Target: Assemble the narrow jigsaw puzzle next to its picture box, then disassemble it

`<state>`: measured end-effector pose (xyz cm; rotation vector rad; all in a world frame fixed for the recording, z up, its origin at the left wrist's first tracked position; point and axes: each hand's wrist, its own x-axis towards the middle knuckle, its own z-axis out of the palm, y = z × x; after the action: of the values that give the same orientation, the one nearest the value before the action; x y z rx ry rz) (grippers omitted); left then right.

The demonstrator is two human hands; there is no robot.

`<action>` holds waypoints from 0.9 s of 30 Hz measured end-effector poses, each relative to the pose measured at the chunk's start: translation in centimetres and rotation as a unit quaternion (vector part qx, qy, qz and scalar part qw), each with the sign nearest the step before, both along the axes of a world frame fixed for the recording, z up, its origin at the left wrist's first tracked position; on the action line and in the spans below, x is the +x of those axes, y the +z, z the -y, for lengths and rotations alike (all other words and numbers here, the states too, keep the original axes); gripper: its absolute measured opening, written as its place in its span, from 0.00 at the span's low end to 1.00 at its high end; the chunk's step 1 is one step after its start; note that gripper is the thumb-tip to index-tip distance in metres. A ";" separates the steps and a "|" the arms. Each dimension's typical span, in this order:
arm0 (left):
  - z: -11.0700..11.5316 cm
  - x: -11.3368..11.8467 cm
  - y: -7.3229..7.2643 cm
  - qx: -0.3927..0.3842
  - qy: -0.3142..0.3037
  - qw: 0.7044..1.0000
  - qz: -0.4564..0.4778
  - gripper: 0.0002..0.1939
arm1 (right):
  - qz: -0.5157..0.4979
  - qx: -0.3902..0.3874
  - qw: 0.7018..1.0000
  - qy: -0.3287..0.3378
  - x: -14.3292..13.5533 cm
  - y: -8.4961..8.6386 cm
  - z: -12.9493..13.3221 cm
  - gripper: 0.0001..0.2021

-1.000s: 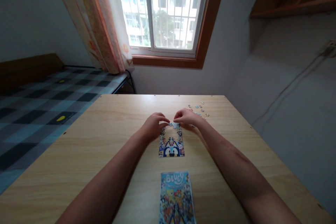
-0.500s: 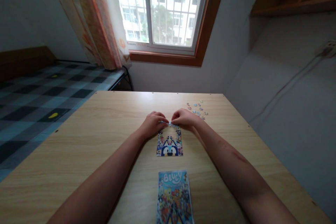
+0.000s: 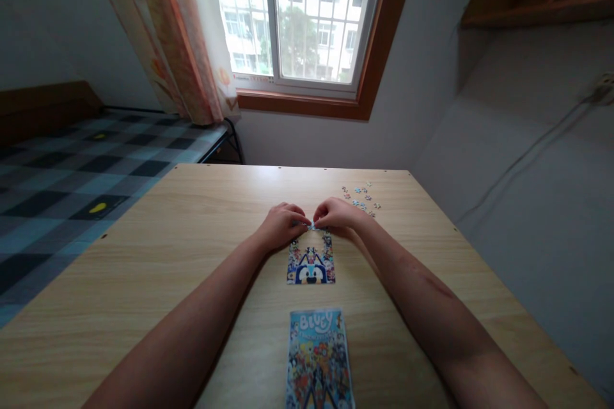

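A partly assembled jigsaw puzzle (image 3: pixel 311 271) lies flat on the table, with a blue dog's face at its near edge and a bare gap in its upper middle. At the far edge, a small light-blue puzzle piece (image 3: pixel 312 226) sits between the fingertips of both hands. My left hand (image 3: pixel 286 225) is closed, its fingers bent together at the piece and over the puzzle's far left corner. Opposite it, my right hand (image 3: pixel 334 214) pinches at the same spot, thumb and forefinger together. The fingers partly hide the far edge.
Several loose puzzle pieces (image 3: pixel 362 195) lie scattered beyond my right hand. Nearer me is the Bluey puzzle box (image 3: pixel 319 358). The wooden table (image 3: pixel 192 217) stands before a window (image 3: pixel 311 19), with a checked bed (image 3: pixel 96 153) at left and a wall at right.
My left fingertips have shifted slightly right, towards the right hand. The puzzle, box and loose pieces lie as before; the view has tilted very slightly.
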<state>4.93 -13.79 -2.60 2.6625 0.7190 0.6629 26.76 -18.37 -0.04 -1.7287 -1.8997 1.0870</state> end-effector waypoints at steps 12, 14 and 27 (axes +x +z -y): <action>0.2 0.0 0.4 0.015 -0.006 1.000 -0.015 0.18 | 0.049 0.032 0.998 -0.010 -0.6 -0.4 0.0 0.08; 0.4 0.0 0.6 0.031 -0.004 0.999 -0.025 0.18 | 0.063 0.038 0.997 -0.008 -0.9 -0.2 0.1 0.08; 1.0 0.4 0.3 0.035 0.008 0.999 -0.007 0.13 | 0.137 0.130 0.955 -0.228 11.3 4.8 0.9 0.10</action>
<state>5.36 -14.79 -2.32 2.7304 0.7346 0.6873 38.05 -19.29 4.77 -2.0933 -1.5725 0.4257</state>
